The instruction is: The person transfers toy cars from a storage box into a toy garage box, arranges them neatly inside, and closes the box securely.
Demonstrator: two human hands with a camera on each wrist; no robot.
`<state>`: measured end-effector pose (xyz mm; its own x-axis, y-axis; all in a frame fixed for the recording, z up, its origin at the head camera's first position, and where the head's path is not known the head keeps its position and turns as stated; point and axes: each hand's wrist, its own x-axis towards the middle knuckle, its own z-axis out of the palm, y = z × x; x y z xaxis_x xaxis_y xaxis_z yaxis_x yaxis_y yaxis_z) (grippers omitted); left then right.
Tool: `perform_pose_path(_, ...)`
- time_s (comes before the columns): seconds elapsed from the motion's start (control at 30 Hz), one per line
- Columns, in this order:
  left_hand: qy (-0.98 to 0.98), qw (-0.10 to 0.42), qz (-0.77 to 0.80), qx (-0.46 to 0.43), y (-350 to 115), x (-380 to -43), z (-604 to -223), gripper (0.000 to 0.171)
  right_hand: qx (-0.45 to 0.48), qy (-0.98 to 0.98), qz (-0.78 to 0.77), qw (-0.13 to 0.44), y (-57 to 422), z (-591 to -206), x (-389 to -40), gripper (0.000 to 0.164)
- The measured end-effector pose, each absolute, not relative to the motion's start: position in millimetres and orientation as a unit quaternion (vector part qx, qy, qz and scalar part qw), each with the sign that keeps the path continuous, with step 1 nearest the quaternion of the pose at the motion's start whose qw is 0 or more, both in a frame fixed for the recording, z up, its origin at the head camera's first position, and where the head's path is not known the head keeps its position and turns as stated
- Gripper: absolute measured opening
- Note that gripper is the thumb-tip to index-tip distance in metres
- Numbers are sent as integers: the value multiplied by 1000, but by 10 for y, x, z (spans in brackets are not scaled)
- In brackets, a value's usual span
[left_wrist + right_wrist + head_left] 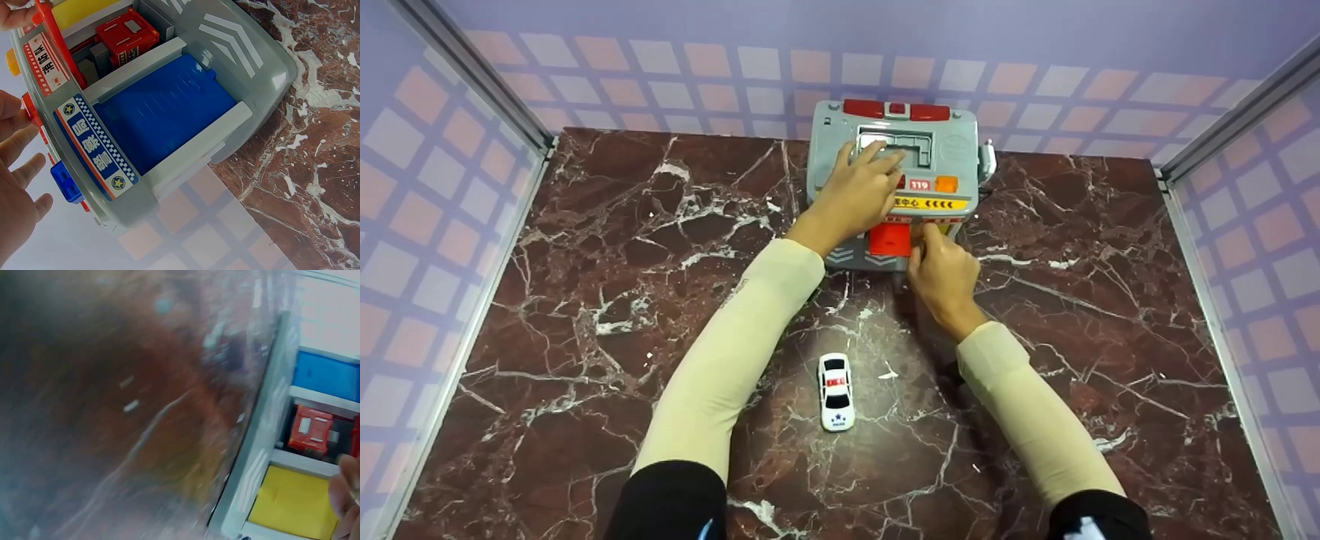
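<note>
A grey toy rescue station [952, 150] stands against the back wall. My left hand [859, 187] rests on its roof, fingers spread; its fingers [22, 163] also show in the left wrist view. Under the roof edge, my right hand [949, 274] has curled fingers at the side edge of a raised red door [890, 240] and seems to pinch it; the exact contact is hidden. Behind that door, a red toy truck [126, 36] sits in the middle bay. A blue door [169, 107] and a yellow door [295, 500] cover the side bays.
A white toy police car [836, 394] lies on the marbled brown tabletop [607, 247], between the forearms and nearer the body. Patterned panels [675, 71] with metal edge strips enclose the table at the back and both sides.
</note>
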<state>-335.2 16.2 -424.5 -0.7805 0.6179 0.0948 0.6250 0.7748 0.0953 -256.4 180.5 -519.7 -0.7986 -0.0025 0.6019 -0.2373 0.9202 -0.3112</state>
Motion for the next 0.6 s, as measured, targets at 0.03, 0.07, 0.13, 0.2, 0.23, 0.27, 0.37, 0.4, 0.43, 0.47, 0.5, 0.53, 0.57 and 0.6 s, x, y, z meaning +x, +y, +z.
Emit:
perform_pose_path(0.03, -942, 29, -61, -329, 163, -3353, -4240, 41, 71, -925, 192, 321, 1811, -5208, -2562, 12)
perform_pose_path(0.07, -942, 30, -62, -329, 163, -3354, -4236, 41, 78, -919, 195, 333, 1815, -5219, -2558, 13)
perform_pose_path(0.13, -942, 28, -62, -329, 158, -3352, -4236, 41, 101, -905, 203, 359, 1820, -5248, -2550, 14)
perform_pose_path(0.2, -943, 25, -62, -327, 148, -3348, -4239, 42, 136, -889, 209, 385, 1823, -5280, -2540, 15)
perform_pose_path(0.23, -943, 25, -62, -326, 144, -3347, -4240, 42, 156, -881, 210, 395, 1824, -5295, -2535, 17)
perform_pose_path(0.27, -943, 25, -62, -325, 139, -3346, -4240, 42, 174, -875, 207, 402, 1824, -5308, -2533, 17)
perform_pose_path(0.37, -944, 25, -62, -323, 135, -3350, -4236, 42, 215, -867, 192, 406, 1830, -5345, -2535, 19)
perform_pose_path(0.4, -944, 25, -62, -323, 136, -3353, -4235, 42, 222, -868, 185, 403, 1833, -5356, -2536, 20)
perform_pose_path(0.43, -944, 25, -62, -324, 139, -3355, -4233, 42, 226, -870, 177, 400, 1836, -5369, -2540, 19)
perform_pose_path(0.47, -944, 25, -61, -325, 141, -3356, -4229, 42, 228, -874, 169, 395, 1838, -5381, -2542, 19)
perform_pose_path(0.5, -943, 25, -61, -325, 144, -3357, -4227, 42, 230, -877, 162, 389, 1840, -5394, -2544, 20)
perform_pose_path(0.53, -943, 25, -60, -326, 147, -3356, -4227, 42, 231, -882, 153, 381, 1841, -5409, -2547, 22)
perform_pose_path(0.57, -943, 26, -60, -327, 151, -3355, -4226, 42, 231, -887, 145, 373, 1840, -5424, -2549, 24)
perform_pose_path(0.6, -943, 26, -60, -327, 151, -3350, -4224, 42, 229, -892, 139, 363, 1837, -5439, -2551, 27)
